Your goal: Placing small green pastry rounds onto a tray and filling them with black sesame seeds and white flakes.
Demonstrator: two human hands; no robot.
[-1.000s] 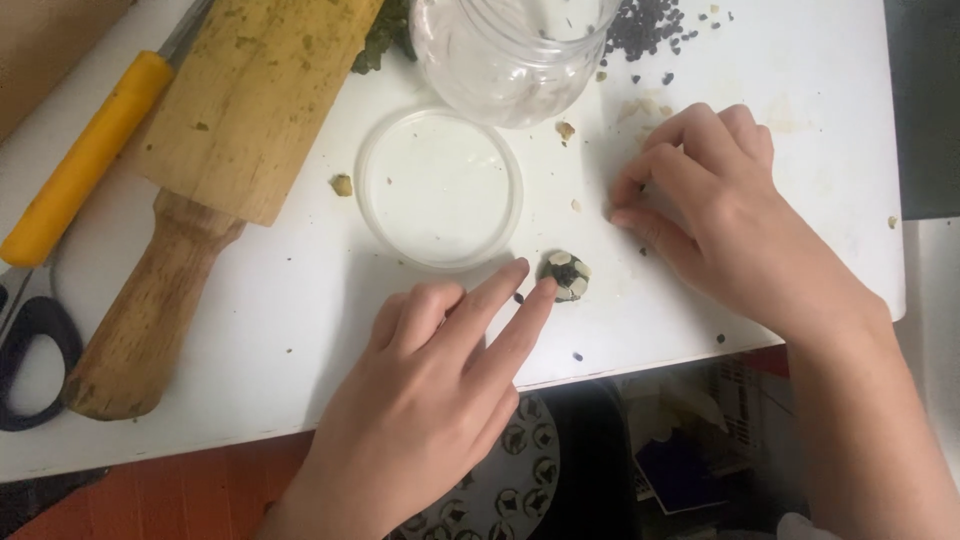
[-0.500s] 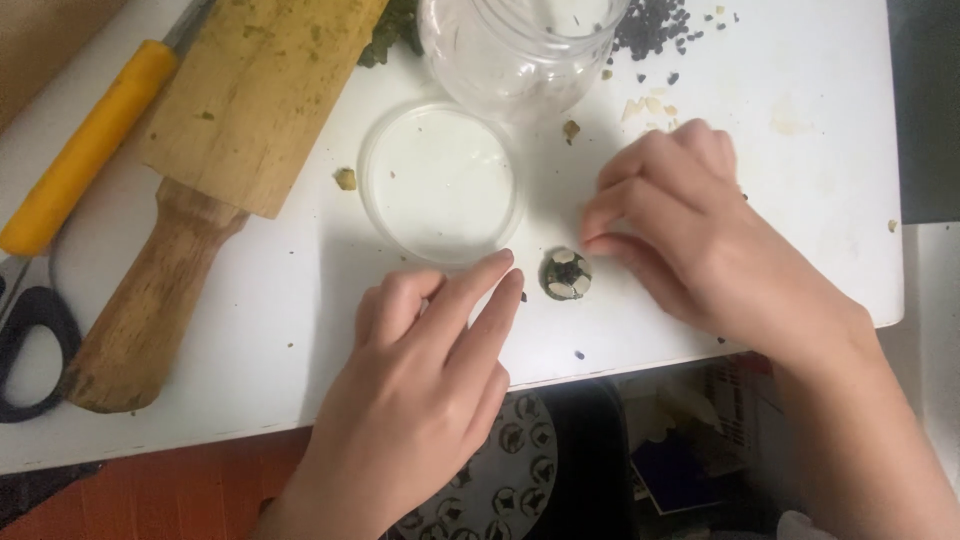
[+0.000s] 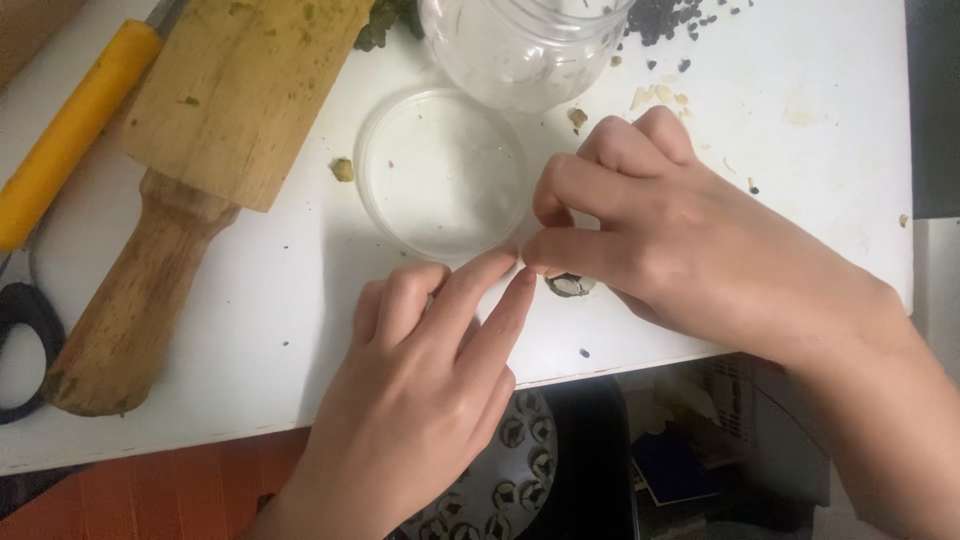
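Note:
A small round dark-and-pale piece [image 3: 570, 286] lies on the white table [image 3: 800, 150] near its front edge. My right hand [image 3: 680, 240] comes in from the right with its fingers curled down over that piece, which peeks out from under the index finger; the thumb is hidden. My left hand [image 3: 430, 390] rests flat on the table from below, holding nothing. Its index and middle fingertips touch the tip of my right index finger, just left of the piece. A round clear shallow dish [image 3: 440, 170] sits right behind both hands.
A clear glass jar [image 3: 520, 45] stands behind the dish, with dark seeds [image 3: 665, 20] scattered to its right. A wooden paddle [image 3: 190, 170] lies at the left, beside a yellow-handled tool [image 3: 70, 130] and black scissor loops [image 3: 20, 340]. Crumbs dot the table.
My right hand has slid left and closed over the small piece. My left fingertips have shifted off the piece to meet the right index finger.

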